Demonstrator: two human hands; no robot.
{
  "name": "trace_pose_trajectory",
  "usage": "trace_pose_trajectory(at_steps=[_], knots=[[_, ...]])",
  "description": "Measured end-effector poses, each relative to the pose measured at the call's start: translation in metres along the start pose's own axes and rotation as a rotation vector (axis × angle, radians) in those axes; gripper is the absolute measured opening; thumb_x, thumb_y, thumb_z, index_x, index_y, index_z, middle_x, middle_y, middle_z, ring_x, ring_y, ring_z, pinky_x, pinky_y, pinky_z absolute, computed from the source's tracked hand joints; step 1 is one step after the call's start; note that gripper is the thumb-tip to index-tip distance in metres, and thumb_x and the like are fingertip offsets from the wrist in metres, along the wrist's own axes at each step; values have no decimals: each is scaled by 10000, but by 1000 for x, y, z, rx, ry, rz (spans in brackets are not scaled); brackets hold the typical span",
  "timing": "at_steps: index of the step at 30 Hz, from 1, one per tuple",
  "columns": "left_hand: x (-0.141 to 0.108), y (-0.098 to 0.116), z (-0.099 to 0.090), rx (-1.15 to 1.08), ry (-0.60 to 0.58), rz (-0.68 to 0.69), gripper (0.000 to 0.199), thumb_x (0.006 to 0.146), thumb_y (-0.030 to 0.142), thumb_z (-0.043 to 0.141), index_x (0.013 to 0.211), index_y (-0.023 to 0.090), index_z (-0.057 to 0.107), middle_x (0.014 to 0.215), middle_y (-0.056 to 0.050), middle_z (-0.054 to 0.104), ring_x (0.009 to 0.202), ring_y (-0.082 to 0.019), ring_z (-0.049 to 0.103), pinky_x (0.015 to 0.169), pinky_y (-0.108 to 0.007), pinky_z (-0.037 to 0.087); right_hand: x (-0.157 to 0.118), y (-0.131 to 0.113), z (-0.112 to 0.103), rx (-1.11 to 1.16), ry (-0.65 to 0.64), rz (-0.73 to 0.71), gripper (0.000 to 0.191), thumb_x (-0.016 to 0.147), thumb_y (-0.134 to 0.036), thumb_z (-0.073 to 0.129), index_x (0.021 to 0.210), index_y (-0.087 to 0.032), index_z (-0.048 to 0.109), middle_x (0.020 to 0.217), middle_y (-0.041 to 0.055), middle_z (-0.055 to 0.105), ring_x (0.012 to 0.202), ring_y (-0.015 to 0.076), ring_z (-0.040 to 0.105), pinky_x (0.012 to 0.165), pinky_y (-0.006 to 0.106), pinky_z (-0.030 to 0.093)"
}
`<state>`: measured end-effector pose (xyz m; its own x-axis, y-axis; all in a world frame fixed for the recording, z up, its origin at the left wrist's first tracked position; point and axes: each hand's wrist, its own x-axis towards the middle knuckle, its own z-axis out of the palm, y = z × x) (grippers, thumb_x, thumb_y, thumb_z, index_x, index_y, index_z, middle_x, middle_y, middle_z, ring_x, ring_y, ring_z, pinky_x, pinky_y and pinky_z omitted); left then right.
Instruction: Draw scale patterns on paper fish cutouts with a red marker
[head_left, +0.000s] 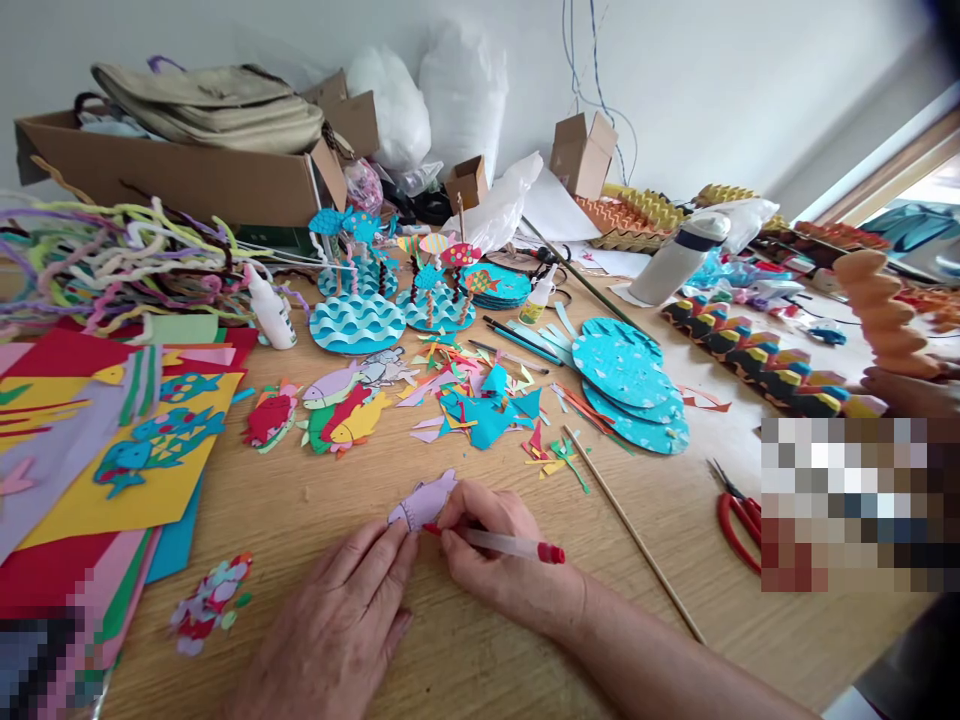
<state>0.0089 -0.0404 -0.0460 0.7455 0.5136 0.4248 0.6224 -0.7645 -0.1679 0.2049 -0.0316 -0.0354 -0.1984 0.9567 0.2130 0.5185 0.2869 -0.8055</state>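
A small purple paper fish (431,499) lies flat on the wooden table (315,520), with dark lines drawn near its head. My right hand (502,555) is closed around a red-capped pen (517,545), its tip at the fish's lower edge. Flat on the table, my left hand (345,610) touches the fish's left end with its fingertips, and its fingers lie stretched out. Above the fish are coloured paper scraps (487,405) and several cut paper fish (349,405). Small paper discs (210,605) sit left of my left hand.
Coloured paper sheets (60,500) cover the left side. A wooden stick (637,535) and red scissors (739,515) lie to the right. Farther back stand glue bottles (270,310), blue wave discs (358,322), a white bottle (679,260) and pipe cleaners (97,265). Another person's hand (911,388) is at right.
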Motion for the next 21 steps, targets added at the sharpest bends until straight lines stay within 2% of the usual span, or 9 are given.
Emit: trace_pose_trajectory(at_steps=[10, 15, 21], knots=[[-2, 0, 2, 25, 1, 38, 386, 924, 221, 293, 1167, 117, 573, 1175, -63, 629, 1063, -208, 559, 914, -302, 453, 3, -5, -1, -16, 3, 14, 119, 638, -88, 469, 660, -205, 456, 511, -78, 422, 419, 66, 351, 443, 171, 292], [-2, 0, 0, 11, -7, 21, 385, 932, 250, 295, 1182, 135, 565, 1191, -53, 621, 1090, -202, 545, 924, -293, 448, 1, -2, 0, -21, -8, 11, 127, 642, -85, 474, 672, -208, 462, 520, -76, 436, 425, 70, 367, 455, 171, 312], [-5, 1, 3, -48, -19, -13, 433, 928, 250, 315, 1336, 154, 422, 1210, -48, 610, 1119, -197, 526, 944, -296, 439, 0, 0, 0, -35, -6, 11, 129, 642, -88, 476, 673, -212, 455, 522, -76, 438, 434, 73, 385, 464, 169, 322]])
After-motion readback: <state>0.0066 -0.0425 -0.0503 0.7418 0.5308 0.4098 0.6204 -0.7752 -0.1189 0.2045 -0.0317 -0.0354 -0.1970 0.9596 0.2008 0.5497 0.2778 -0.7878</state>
